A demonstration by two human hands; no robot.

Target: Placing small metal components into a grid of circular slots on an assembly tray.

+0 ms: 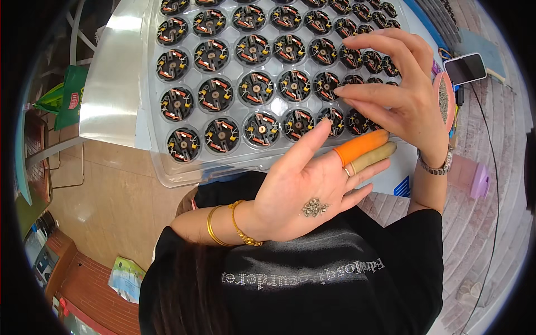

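My left hand (304, 192) lies palm up beside the near edge of the clear plastic tray (176, 174), fingers stretched out. A small heap of tiny metal pieces (315, 207) rests on its palm. Orange and beige finger cots (363, 148) cover two of its fingers. Over the tray, my right hand (385, 89) has its thumb and a finger pinched together at the rim of a round black part (326, 86) with copper-coloured strips and yellow bits. Whatever that pinch holds is too small to make out. Rows of similar round parts (215, 95) sit in the tray's pockets.
Right of the tray are a pink dish (444, 103) of small pieces, a phone (465, 69) with a dark screen and a cable (487, 117). A purple-lidded container (480, 180) stands below them. At the left are a metal sheet (111, 84) and a green bag (71, 97).
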